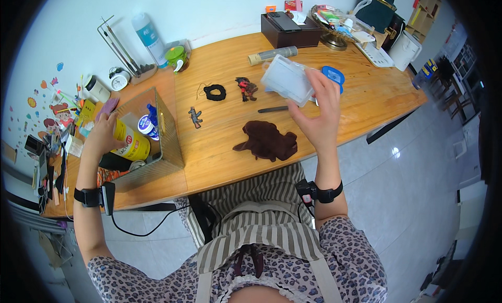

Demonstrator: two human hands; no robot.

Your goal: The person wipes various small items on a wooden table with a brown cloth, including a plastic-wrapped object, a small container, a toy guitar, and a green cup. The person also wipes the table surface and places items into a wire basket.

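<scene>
Raised over the wooden table, my right hand grips a clear plastic box between thumb and fingers. My left hand is at a clear ribbed plastic bin, with its fingers at the top of a yellow canister; whether it grips the canister cannot be told. A white-lidded tub and a blue bottle also stand in the bin. On the table lie a dark brown cloth, a dark slim stick, a black ring-shaped cord, a red-and-brown figure and a small grey figure.
Behind my right hand lies a blue-lidded container. A clear tube, a dark box with a phone on top, and a metal footed bowl are towards the wall. A spray can and alarm clock stand at the left.
</scene>
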